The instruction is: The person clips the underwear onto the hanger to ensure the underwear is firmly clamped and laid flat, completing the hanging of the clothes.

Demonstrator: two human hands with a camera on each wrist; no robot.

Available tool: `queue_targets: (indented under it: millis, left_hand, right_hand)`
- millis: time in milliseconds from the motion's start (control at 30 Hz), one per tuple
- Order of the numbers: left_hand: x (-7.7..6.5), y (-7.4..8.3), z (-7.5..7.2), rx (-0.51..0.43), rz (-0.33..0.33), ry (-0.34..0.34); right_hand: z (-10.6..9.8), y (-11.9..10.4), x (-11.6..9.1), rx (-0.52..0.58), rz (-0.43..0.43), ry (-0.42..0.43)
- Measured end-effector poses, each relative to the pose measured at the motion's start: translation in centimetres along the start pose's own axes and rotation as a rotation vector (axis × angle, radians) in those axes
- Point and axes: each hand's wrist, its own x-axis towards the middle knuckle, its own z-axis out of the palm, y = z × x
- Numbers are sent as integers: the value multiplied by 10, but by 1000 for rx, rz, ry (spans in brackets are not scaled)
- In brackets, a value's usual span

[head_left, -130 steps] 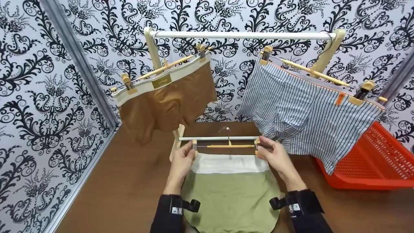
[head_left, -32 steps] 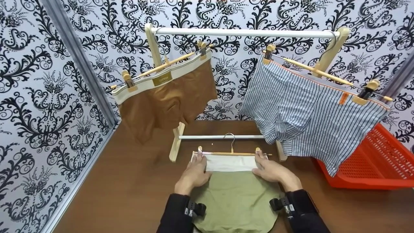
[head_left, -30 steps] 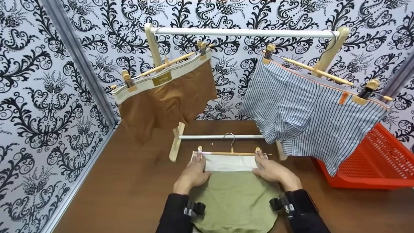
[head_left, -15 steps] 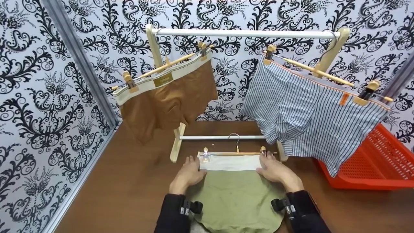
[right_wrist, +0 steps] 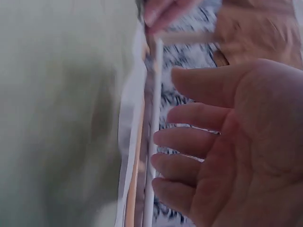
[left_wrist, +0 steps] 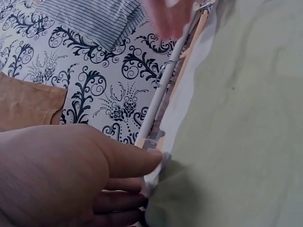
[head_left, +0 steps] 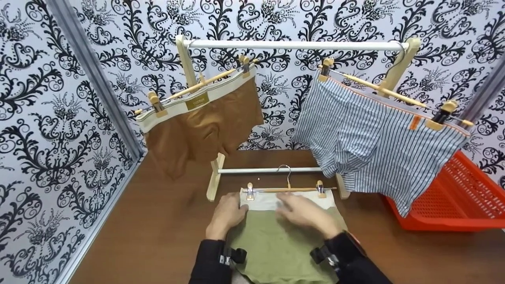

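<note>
Olive-green underpants (head_left: 272,244) with a white waistband lie flat in front of me, clamped by the two clips of a wooden clip hanger (head_left: 302,189). My left hand (head_left: 227,215) pinches the waistband's left edge beside the left clip (head_left: 250,191), thumb on top and fingers beneath, as the left wrist view shows. Above the middle of the waistband, my right hand (head_left: 302,211) is blurred in motion. Its fingers (right_wrist: 184,139) are spread and loosely bent, holding nothing. The right clip (head_left: 320,189) sits on the waistband, free of either hand.
A wooden rack with a white top rail (head_left: 296,44) stands behind. On it hang brown underpants (head_left: 209,126) at left and striped underpants (head_left: 367,138) at right. A red plastic basket (head_left: 453,201) stands on the brown table (head_left: 150,236) at right.
Both hands gripped the hanger's clips, which now clamp the waistband. My left hand has slid left to the waistband's edge. My right hand has left the right clip and moved left over the middle.
</note>
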Motion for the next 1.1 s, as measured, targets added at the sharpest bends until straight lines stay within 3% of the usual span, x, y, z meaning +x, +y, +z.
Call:
queue_targets:
  millis: [133,300,433,600,867,1100]
  left_hand:
    - [-2,0,2,34,-35,-10]
    - [-2,2,3,77,-48,-31]
    - [-1,2,4,83,-57,-31]
    - [-1,0,5,92,-44,-6]
    - [-4,0,6,99,3,43]
    - [-2,3,5,99,-15,70]
  right_hand:
    - [9,-13,29,-23,-54,42]
    - [19,-19,61,-49,-18,119]
    - [27,-22,76,-42,28,110]
    - [35,-28,89,-93,80,101]
    - [53,-30,99,-239,90,125]
    - [58,-27,100,-282,79,183]
